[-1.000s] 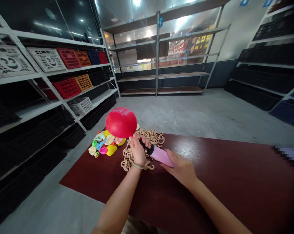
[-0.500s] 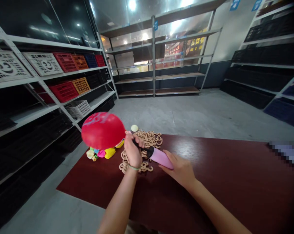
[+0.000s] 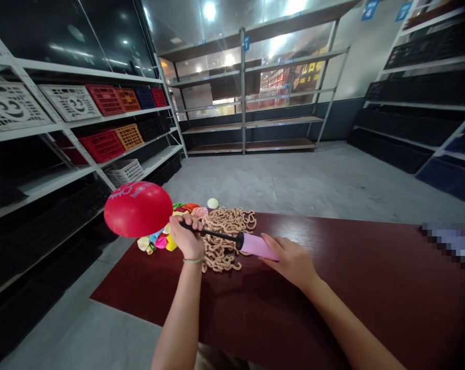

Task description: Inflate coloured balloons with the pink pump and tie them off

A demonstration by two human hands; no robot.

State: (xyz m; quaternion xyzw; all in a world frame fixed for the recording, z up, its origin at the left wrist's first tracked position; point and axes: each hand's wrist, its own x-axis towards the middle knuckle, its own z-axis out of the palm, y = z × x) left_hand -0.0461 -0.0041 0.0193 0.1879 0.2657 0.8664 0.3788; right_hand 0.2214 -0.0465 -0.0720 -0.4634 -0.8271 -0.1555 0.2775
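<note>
An inflated red balloon [image 3: 138, 209] with pale lettering stands out to the left of my left hand [image 3: 188, 237]. That hand is closed around the black end of a balloon pump, by the balloon's neck; its fingers hide the join. My right hand [image 3: 290, 259] is wrapped around the pump's pink barrel [image 3: 258, 246]. A long stretch of thin black rod [image 3: 220, 235] shows between the two hands. Below and behind the pump lies a heap of tan, curly, worm-like pieces [image 3: 227, 223]. Flat balloons [image 3: 161, 241] in several colours lie beside and behind my left hand.
The dark red-brown table [image 3: 333, 288] spreads under my arms. A small pale round thing [image 3: 213, 203] lies at its far edge, and a blurred-out object [image 3: 452, 244] at the far right. Shelves with crates [image 3: 105, 145] stand left; another rack [image 3: 243, 103] stands behind, across grey floor.
My left hand has moved left with the red balloon, drawing more black rod out of the pink barrel. My right hand has shifted slightly right, still on the barrel.
</note>
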